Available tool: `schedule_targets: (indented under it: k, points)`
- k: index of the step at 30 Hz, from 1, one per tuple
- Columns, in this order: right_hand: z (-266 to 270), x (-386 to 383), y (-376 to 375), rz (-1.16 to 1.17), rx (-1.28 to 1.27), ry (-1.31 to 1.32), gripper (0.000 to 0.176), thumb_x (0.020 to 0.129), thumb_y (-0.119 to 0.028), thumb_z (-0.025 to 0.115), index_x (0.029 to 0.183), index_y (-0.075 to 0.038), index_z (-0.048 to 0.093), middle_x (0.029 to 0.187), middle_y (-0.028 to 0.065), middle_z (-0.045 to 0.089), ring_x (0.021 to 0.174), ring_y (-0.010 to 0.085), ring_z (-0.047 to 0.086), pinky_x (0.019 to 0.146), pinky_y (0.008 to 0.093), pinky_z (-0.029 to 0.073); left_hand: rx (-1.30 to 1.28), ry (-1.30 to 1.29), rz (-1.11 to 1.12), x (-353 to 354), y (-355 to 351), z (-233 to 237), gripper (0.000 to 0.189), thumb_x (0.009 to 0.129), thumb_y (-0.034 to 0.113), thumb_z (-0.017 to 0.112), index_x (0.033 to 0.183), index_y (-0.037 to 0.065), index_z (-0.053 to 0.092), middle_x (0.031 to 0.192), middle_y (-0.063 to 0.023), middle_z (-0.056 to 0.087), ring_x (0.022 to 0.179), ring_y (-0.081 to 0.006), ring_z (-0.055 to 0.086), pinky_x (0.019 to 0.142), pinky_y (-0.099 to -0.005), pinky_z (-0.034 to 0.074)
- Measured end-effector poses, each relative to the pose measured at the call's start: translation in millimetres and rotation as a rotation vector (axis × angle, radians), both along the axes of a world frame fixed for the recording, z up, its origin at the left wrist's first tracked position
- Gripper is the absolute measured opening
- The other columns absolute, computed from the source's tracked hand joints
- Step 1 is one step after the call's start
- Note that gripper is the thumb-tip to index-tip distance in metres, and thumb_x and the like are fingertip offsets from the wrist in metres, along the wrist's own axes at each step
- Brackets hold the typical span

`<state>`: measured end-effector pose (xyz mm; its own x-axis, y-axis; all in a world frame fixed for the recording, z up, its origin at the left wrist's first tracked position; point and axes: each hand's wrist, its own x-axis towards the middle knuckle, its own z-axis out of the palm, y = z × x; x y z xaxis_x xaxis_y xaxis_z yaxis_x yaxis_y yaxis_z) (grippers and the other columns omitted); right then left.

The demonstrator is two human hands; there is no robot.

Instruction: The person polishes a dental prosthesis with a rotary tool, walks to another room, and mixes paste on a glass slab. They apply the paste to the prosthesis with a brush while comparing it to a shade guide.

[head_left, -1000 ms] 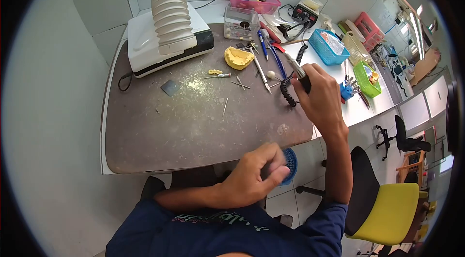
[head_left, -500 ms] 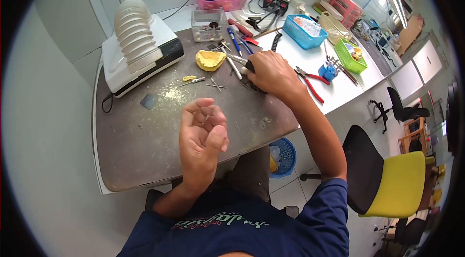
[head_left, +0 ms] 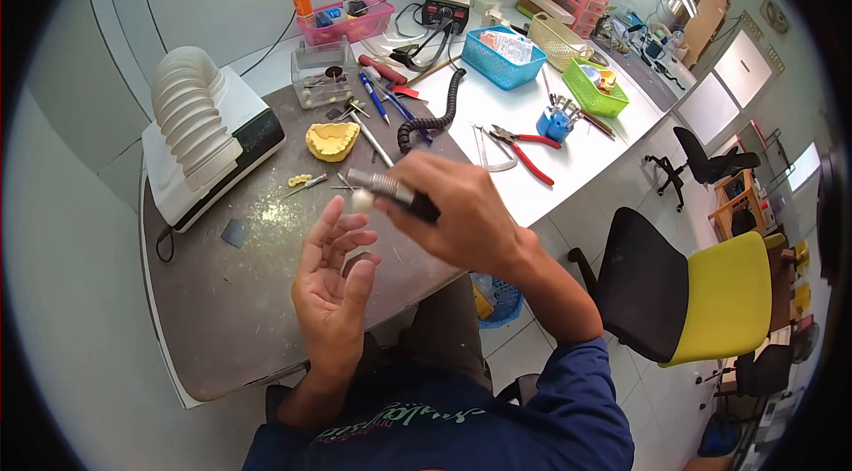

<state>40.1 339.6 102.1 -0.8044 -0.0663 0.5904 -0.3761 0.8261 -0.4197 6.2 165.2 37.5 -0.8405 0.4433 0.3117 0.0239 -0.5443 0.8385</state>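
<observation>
My right hand [head_left: 466,209] grips a rotary handpiece [head_left: 417,202] with a metal front and a black body, raised over the bench. A small whitish round piece [head_left: 362,200] shows by its front, blurred. Palm up, my left hand [head_left: 333,293] is just below and left, fingers loosely curled and apart, with nothing visible in it. Behind the hands sits a yellow dental cast [head_left: 332,142]. Left of the hands, a short row of yellowish teeth [head_left: 300,180] lies beside a small pointed tool [head_left: 308,184], near scattered pale dust [head_left: 273,212].
A white machine with a ribbed hose [head_left: 191,111] stands at the left. Red-handled pliers [head_left: 528,156], a coiled black cord [head_left: 435,122] and a blue bur holder [head_left: 556,123] are to the right. Behind are a clear box [head_left: 321,71], a blue basket [head_left: 503,71] and a green basket [head_left: 596,98].
My right hand has lifted the handpiece from the bench and brought it toward my left hand. My left hand stays raised with its palm up. The camera view has shifted to the right.
</observation>
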Motion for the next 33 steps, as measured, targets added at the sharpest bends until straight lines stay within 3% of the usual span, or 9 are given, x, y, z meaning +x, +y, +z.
schedule_targets:
  k: [2, 5, 12, 16, 18, 20, 23, 26, 33]
  points:
    - [-2.6, 12.1, -14.1, 0.124, 0.017, -0.023, 0.03, 0.075, -0.008, 0.075, 0.099, -0.005, 0.058, 0.085, 0.0101, 0.058, 0.069, 0.0303, 0.063, 0.058, 0.0392, 0.05, 0.008, 0.017, -0.012, 0.0, -0.9, -3.8, 0.054, 0.092, 0.006, 0.064, 0.14, -0.005, 0.043, 0.117, -0.0096, 0.06, 0.108, -0.0149, 0.057, 0.092, -0.029, 0.048]
    - [-7.8, 18.9, -26.8, 0.097, 0.044, 0.048, 0.03, 0.071, -0.009, 0.078, 0.096, -0.006, 0.062, 0.081, 0.0069, 0.058, 0.062, 0.0244, 0.062, 0.053, 0.0333, 0.048, 0.003, 0.017, -0.058, -1.9, -5.9, -9.2, 0.047, 0.092, 0.007, 0.067, 0.134, -0.006, 0.05, 0.113, -0.0089, 0.063, 0.106, -0.0131, 0.059, 0.092, -0.0277, 0.047]
    - [-7.9, 24.8, -26.0, 0.131, 0.103, -0.065, 0.041, 0.077, -0.011, 0.075, 0.112, -0.006, 0.055, 0.091, 0.0087, 0.06, 0.073, 0.0295, 0.066, 0.06, 0.0372, 0.054, 0.163, -0.049, 0.001, -2.4, -3.0, -11.8, 0.039, 0.096, 0.006, 0.062, 0.131, -0.007, 0.053, 0.11, -0.0082, 0.064, 0.102, -0.0131, 0.062, 0.094, -0.0272, 0.048]
    - [1.0, 37.4, -23.8, -0.03, -0.203, -0.338, 0.046, 0.079, -0.013, 0.078, 0.117, -0.007, 0.053, 0.091, 0.0076, 0.065, 0.072, 0.022, 0.066, 0.063, 0.0327, 0.051, 0.21, -0.117, 0.035, -3.6, -6.0, -9.8, 0.044, 0.097, 0.009, 0.06, 0.136, -0.005, 0.048, 0.112, -0.0077, 0.064, 0.101, -0.0137, 0.064, 0.09, -0.0277, 0.055]
    - [-1.3, 43.6, -17.7, -0.02, -0.19, -0.369, 0.04, 0.076, -0.008, 0.077, 0.11, -0.004, 0.057, 0.088, 0.0092, 0.064, 0.072, 0.0173, 0.063, 0.064, 0.0302, 0.05, 0.172, -0.137, 0.119, -3.4, -7.2, -5.9, 0.041, 0.098, 0.009, 0.058, 0.136, -0.004, 0.048, 0.11, -0.0055, 0.063, 0.101, -0.0143, 0.064, 0.088, -0.0274, 0.056]
    - [-4.7, 47.0, -16.3, 0.013, -0.099, -0.197, 0.035, 0.076, -0.007, 0.076, 0.108, -0.004, 0.062, 0.095, 0.0098, 0.066, 0.078, 0.0258, 0.068, 0.068, 0.0345, 0.054, 0.206, -0.124, 0.026, -5.1, -6.4, -4.3, 0.04, 0.099, 0.008, 0.057, 0.136, -0.003, 0.049, 0.108, -0.0038, 0.063, 0.099, -0.0151, 0.065, 0.088, -0.0273, 0.056]
    - [-3.8, 53.7, -16.2, -0.011, -0.052, -0.197, 0.035, 0.075, -0.005, 0.077, 0.108, -0.005, 0.066, 0.094, 0.0092, 0.067, 0.077, 0.0247, 0.069, 0.068, 0.0328, 0.056, 0.206, -0.149, 0.018, -5.3, -6.3, -4.4, 0.037, 0.1, 0.007, 0.054, 0.135, -0.005, 0.05, 0.105, -0.0088, 0.062, 0.099, -0.0181, 0.065, 0.09, -0.0315, 0.056]
    - [-6.4, 55.3, -17.5, -0.032, -0.023, -0.175, 0.036, 0.074, -0.006, 0.079, 0.109, -0.006, 0.067, 0.093, 0.0088, 0.067, 0.076, 0.0235, 0.069, 0.066, 0.0323, 0.056, 0.214, -0.187, 0.009, -4.6, -6.0, -2.7, 0.038, 0.099, 0.007, 0.056, 0.135, -0.002, 0.05, 0.103, -0.0038, 0.062, 0.097, -0.0159, 0.066, 0.088, -0.03, 0.057]
    - [-11.1, 56.2, -15.6, -0.044, -0.009, -0.166, 0.038, 0.073, -0.007, 0.08, 0.11, -0.008, 0.069, 0.093, 0.0078, 0.067, 0.075, 0.0219, 0.069, 0.064, 0.0323, 0.055, 0.17, -0.139, 0.01, -3.6, -7.0, -4.1, 0.038, 0.099, 0.009, 0.056, 0.134, -0.002, 0.051, 0.102, -0.0053, 0.062, 0.096, -0.0169, 0.067, 0.087, -0.0333, 0.059]
